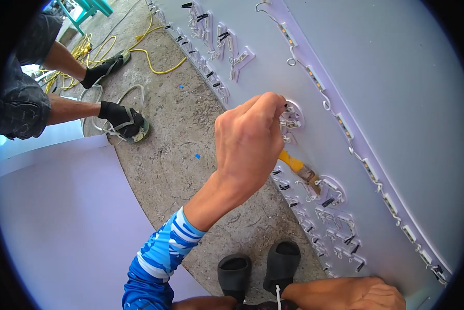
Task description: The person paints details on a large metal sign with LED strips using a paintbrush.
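My left hand (250,137), below a blue patterned sleeve (162,253), is closed around the yellow handle of a brush (295,163). The brush's bristles touch a small round letter piece (333,190) with white wires on the large grey panel (397,77). Another round piece (294,114) lies just right of my fingers. At the bottom right edge, my right hand (379,295) is low over the panel's near end, its fingers partly cut off by the frame. What it holds, if anything, is hidden.
A strip of LED modules (344,126) runs diagonally along the panel. Wired letter pieces (242,61) line its left edge. At left, another person's legs (69,110) stand beside a pale sheet (61,206). Yellow cable (152,66) lies on the concrete floor (170,124). My sandals (234,274) are below.
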Demonstrator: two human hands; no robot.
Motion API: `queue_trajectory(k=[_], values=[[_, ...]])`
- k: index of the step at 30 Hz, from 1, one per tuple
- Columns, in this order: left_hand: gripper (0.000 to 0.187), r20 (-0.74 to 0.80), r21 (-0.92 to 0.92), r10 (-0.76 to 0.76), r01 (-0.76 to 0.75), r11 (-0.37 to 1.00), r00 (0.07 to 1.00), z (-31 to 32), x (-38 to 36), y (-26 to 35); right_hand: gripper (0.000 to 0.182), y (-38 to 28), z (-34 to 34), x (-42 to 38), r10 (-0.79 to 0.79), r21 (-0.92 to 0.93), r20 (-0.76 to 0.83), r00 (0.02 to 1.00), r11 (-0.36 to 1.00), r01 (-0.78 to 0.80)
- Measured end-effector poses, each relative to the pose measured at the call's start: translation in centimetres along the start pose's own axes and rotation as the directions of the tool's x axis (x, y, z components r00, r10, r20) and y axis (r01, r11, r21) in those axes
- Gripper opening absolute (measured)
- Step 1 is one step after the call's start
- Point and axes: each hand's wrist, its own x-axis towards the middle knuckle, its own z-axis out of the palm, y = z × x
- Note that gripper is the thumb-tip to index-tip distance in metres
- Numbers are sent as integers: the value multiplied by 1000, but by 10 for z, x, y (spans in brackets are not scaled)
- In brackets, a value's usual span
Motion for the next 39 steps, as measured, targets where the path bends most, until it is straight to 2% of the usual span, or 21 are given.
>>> queue_trajectory(k=[7,13,16,18,19,20,22,24,29,30,32,33,37,39], values=[[12,-27,13,7,-6,1000,1000,4,-1,3,15,0,-4,8,-186,-167,-200,962,974,154],[11,-57,-57,10,-13,998,998,4,-4,-3,12,-2,-1,14,-379,-326,-331,864,905,273],[7,-46,-130,-58,52,990,997,0,-5,-3,13,-3,2,14,-472,-409,-386,793,858,311],[10,-21,-173,-175,169,970,984,-4,-6,-1,13,7,23,12,-498,-435,-404,768,843,318],[10,-21,-173,-174,168,970,984,-6,-7,-1,13,27,58,7,-510,-522,-664,547,840,149],[10,8,-193,-214,211,958,977,-8,-8,-2,14,39,82,2,-515,-539,-822,244,841,-41],[11,35,-215,-251,253,943,967,-9,-7,-3,15,43,93,-7,-466,-491,-854,233,869,-62],[11,27,-193,-182,183,964,983,-9,-8,-5,16,46,98,-6,-414,-440,-882,225,894,-80],[8,-20,-166,-123,118,979,992,-8,-6,-6,19,44,104,26,-566,-532,-824,-37,794,-294],[8,-45,-175,-103,93,980,994,-6,-6,-7,19,41,102,20,-566,-534,-824,-34,794,-290],[7,-53,-161,-95,85,983,994,-5,-7,-6,18,33,91,0,-479,-554,-809,340,815,-171],[6,-60,-150,-83,74,986,995,-4,-7,-6,18,38,85,-2,-478,-553,-809,342,816,-170],[5,-35,-125,-86,81,989,996,-1,-7,-2,14,41,75,-16,-457,-565,-754,471,818,-111],[5,-115,-105,-25,13,994,993,3,-7,-4,13,43,70,-22,-441,-563,-723,532,823,-82]])
